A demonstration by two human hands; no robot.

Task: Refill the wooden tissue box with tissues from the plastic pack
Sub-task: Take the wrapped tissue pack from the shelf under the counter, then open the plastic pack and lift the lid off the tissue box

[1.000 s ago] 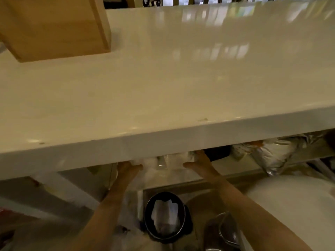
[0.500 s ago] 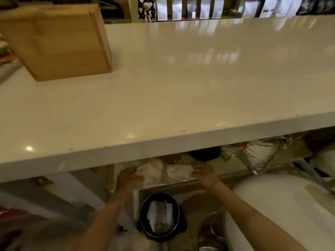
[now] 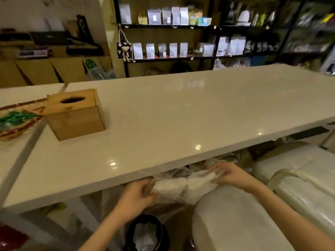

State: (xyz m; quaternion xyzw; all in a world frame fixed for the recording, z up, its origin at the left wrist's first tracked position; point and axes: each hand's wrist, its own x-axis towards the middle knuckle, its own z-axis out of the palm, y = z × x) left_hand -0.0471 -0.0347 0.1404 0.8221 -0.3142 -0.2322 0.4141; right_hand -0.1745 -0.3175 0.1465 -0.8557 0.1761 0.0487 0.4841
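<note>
A clear plastic pack of white tissues [image 3: 184, 185] hangs just below the front edge of the white counter [image 3: 163, 124]. My left hand [image 3: 137, 196] grips its left end and my right hand [image 3: 230, 175] grips its right end. The wooden tissue box [image 3: 76, 115] stands on the counter at the far left, lid shut, with a dark oval slot on top and no tissue showing in it. The far side of the pack is hidden under the counter's edge.
A black bin [image 3: 147, 232] with white paper inside stands on the floor below my hands. Large white plastic-wrapped bundles [image 3: 299, 180] lie at the right. A basket with green packets [image 3: 16, 122] sits left of the box. Shelves with pouches [image 3: 163, 49] line the back.
Both hands have drawn the tissue pack out from under the counter, towards me and upward. The view has lifted, so the box's top and the far shelves show.
</note>
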